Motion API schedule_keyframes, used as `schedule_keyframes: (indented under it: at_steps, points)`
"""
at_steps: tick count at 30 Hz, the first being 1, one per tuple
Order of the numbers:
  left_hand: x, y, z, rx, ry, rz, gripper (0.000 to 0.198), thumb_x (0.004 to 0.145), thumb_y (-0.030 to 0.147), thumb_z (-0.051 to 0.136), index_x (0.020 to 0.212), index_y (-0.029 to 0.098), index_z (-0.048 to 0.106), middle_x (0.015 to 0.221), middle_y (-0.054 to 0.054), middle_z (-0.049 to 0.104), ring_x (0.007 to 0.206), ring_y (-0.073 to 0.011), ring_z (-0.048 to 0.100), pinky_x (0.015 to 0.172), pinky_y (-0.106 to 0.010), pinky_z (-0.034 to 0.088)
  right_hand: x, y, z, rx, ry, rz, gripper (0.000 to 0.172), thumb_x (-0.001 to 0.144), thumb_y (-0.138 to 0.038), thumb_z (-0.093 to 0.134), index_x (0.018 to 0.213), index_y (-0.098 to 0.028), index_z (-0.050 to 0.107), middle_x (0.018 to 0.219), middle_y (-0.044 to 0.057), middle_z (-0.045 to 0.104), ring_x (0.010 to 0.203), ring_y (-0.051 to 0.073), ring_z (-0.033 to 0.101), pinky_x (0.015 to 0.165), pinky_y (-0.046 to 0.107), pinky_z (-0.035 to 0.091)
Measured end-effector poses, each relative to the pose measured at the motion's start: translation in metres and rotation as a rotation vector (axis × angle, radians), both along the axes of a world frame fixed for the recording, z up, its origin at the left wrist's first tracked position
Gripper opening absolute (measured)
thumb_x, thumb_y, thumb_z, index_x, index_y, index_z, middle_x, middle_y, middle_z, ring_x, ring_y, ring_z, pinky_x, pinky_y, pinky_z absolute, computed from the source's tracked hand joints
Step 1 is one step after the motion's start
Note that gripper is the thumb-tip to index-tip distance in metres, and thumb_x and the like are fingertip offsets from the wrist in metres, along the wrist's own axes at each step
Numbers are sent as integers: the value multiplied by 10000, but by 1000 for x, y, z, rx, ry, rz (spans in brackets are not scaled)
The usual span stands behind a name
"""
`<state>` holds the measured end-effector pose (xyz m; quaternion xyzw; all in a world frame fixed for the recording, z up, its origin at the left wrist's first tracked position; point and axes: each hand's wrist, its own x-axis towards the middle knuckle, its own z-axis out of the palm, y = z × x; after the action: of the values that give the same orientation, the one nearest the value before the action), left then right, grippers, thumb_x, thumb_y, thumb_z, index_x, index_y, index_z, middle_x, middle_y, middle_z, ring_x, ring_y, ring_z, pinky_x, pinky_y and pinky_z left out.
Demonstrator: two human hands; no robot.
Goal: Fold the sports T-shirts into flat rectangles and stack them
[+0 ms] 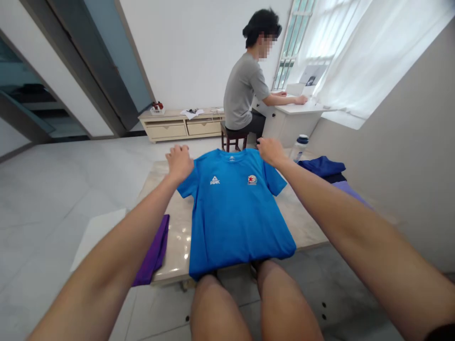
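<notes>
A blue short-sleeved T-shirt [234,213] lies front up on the table, collar away from me, its lower edge hanging over the near edge by my knees. It has a white logo on one side of the chest and a round badge on the other. My left hand [179,163], fingers curled, is closed at the shirt's left shoulder by the sleeve. At the opposite shoulder, my right hand [272,150] is closed on the cloth. The fingertips' exact hold is partly hidden in both hands.
Folded purple cloth [156,255] lies at the table's left edge. A clear bottle [299,148] with a dark blue cap stands right, beside dark blue folded clothes [323,166]. Beyond, a person [245,90] sits on a stool at a white desk [298,111], near a low cabinet [167,130].
</notes>
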<state>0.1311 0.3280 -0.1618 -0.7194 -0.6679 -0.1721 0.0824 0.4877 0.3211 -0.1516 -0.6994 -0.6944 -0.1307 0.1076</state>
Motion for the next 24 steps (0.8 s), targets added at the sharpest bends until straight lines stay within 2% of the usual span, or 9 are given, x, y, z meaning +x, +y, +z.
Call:
schedule_keyframes:
  at_steps: [2,5,7,8,10,12,14,21,24]
  points:
    - [16,-34,-47,-19,53,-204,456,1069,289,518,1495,148,598,1487,-234,617,1411,-401,570,1189,-593,440,-16,-27,-42,-47,-4,124,482,1119,-227,394,1532,-106,610,1468,234,694,1361,353,616,1121,469,464]
    - [22,-104,-137,-78,78,-386,476,1114,332,439,1531,171,605,1584,-194,608,1476,-351,563,1239,-534,435,-25,-99,-130,-108,42,250,561,1137,-292,349,1642,-122,523,1663,201,553,1537,336,504,1228,489,422]
    - [18,-147,-193,-112,52,-430,525,1129,368,404,1575,158,584,1652,-179,572,1550,-332,514,1308,-536,376,-19,-150,-187,-155,94,200,597,1147,-358,325,1678,-145,496,1724,174,486,1601,332,444,1278,510,384]
    - [15,-164,-215,-123,40,-437,556,1135,395,385,1606,155,561,1680,-170,548,1580,-329,485,1322,-542,365,-15,-172,-211,-171,121,153,613,1150,-390,314,1691,-156,483,1756,159,438,1629,333,407,1298,525,361]
    - [5,-186,-245,-129,16,-415,617,1142,430,351,1662,135,500,1715,-171,502,1615,-327,447,1327,-550,372,-5,-204,-248,-197,168,90,650,1154,-447,295,1713,-155,453,1800,144,353,1671,329,336,1331,539,317]
    - [-6,-193,-258,-122,5,-394,643,1146,436,318,1691,127,462,1730,-170,478,1632,-319,425,1334,-559,370,1,-221,-267,-201,197,43,677,1155,-476,278,1729,-150,425,1816,139,307,1693,323,286,1357,548,265]
    - [-16,-193,-260,-120,7,-387,645,1148,430,298,1697,130,455,1735,-161,470,1638,-312,418,1344,-562,359,3,-226,-274,-200,209,18,688,1156,-489,268,1739,-152,410,1822,132,289,1703,314,258,1373,549,221]
    - [-24,-207,-251,-167,48,-312,687,1134,454,318,1699,84,443,1755,-188,417,1662,-345,364,1355,-584,328,0,-224,-263,-231,223,38,702,1148,-501,280,1744,-150,400,1829,136,254,1712,315,226,1384,555,195]
    - [-21,-218,-238,-206,93,-308,716,1114,476,353,1678,52,470,1743,-209,432,1662,-362,358,1352,-561,341,0,-227,-259,-234,239,57,688,1140,-507,304,1745,-196,409,1828,121,267,1710,315,232,1382,554,204]
